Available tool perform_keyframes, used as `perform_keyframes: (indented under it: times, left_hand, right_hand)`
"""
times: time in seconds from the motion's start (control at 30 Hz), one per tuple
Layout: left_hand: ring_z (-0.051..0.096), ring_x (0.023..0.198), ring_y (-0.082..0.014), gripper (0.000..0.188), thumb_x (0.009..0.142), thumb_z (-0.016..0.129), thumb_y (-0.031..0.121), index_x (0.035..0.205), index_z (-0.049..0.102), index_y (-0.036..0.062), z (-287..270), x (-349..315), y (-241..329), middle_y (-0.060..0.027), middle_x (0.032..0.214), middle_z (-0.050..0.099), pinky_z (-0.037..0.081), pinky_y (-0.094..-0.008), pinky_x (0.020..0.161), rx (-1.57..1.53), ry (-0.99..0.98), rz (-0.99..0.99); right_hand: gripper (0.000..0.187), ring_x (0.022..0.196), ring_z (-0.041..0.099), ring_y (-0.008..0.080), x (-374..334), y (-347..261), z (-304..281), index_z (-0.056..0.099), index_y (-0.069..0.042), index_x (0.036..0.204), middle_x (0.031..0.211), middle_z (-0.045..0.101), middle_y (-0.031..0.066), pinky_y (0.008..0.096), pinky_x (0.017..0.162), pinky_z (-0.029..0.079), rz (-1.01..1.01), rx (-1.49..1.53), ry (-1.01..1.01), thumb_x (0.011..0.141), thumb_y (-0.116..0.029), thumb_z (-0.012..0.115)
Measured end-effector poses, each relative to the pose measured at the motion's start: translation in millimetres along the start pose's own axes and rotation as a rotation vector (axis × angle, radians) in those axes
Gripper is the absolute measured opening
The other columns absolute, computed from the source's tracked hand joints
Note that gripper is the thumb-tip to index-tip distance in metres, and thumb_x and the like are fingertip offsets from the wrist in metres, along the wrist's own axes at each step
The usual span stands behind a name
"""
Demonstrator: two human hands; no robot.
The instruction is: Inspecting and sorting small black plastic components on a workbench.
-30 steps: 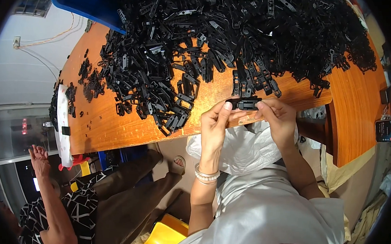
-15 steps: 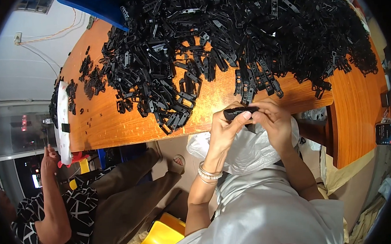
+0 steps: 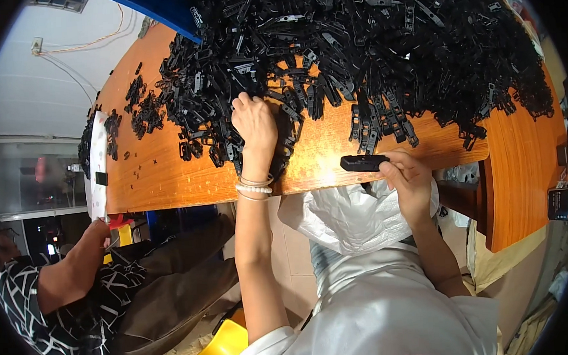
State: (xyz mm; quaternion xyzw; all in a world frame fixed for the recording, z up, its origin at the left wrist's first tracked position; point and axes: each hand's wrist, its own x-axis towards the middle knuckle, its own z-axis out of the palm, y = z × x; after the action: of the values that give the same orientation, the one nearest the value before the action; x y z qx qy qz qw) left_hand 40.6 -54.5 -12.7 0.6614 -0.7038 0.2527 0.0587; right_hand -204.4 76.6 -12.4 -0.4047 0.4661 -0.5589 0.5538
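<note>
Well, my right hand [image 3: 409, 179]: pinching one end of a long black part [image 3: 364, 163] between thumb and fingers; its free end points toward my left.
Left hand [image 3: 254, 122]: palm down, knuckles bent, reaching into the pile; my fingertips are hidden, so I can't tell whether they grip a piece.
Pale bracelets [image 3: 254, 188]: on my wrist, just behind that hand.
Black pile [image 3: 367, 49]: under my left fingers, spreading beyond both hands and off to the right.
Row of black pieces [image 3: 379, 123]: just beyond the part in my right hand.
Tabletop [image 3: 312, 166]: orange wood, bare between my two hands.
White sack [image 3: 358, 218]: nearer my body, left of my right hand.
Blue bin [image 3: 157, 11]: beyond my left hand, to its left.
Co-worker [image 3: 78, 320]: well left of my left hand, in a black-and-white top.
</note>
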Motion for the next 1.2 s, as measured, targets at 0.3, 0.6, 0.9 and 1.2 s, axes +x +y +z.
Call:
perform_keyframes:
  times: [0.3,0.6,0.9,1.2]
  left_hand:
    - [0.053,0.071,-0.0257,0.01,0.072,0.057,0.003,0.078,0.051,-0.0009,-37.3,-28.9,9.4,-0.0123,0.077,0.052,0.044,-0.032,0.055,-0.082,0.2,-0.027]
    - [0.057,0.062,-0.0103,0.023,0.086,0.044,-0.004,0.107,0.053,-0.0067,-82.1,-84.3,51.9,-0.0099,0.083,0.061,0.048,-0.0208,0.055,-1.829,-0.674,-0.332]
    - [0.063,0.079,-0.019,0.023,0.089,0.034,-0.004,0.102,0.052,-0.0097,-62.0,-85.6,81.9,-0.0134,0.091,0.06,0.05,-0.0239,0.074,-1.96,-0.631,-0.52]
    - [0.056,0.057,-0.0116,0.012,0.085,0.054,0.004,0.092,0.052,-0.0047,-78.0,-135.6,112.8,-0.0088,0.068,0.058,0.046,-0.0244,0.054,-1.43,-0.047,-0.476]
  right_hand:
    - [0.018,0.061,0.051,0.008,1.6,0.8,-2.1,0.055,0.008,0.098,0.081,0.056,0.006,0.0195,0.052,0.037,0.021,0.017,-0.001,0.081,0.003,0.056]
    - [0.019,0.07,0.059,0.0133,9.9,5.4,-11.5,0.054,0.006,0.1,0.087,0.058,0.0106,0.0207,0.06,0.046,-0.084,0.013,-0.241,0.081,0.006,0.053]
    - [0.017,0.078,0.061,0.0158,27.1,27.3,-6.7,0.053,0.008,0.099,0.094,0.053,0.0084,0.023,0.071,0.051,-0.038,-0.054,-0.108,0.082,0.007,0.05]
    - [0.015,0.075,0.061,0.0142,30.7,40.6,2.8,0.05,0.008,0.099,0.093,0.051,0.0087,0.0218,0.067,0.05,-0.219,-0.182,-0.077,0.085,0.005,0.049]
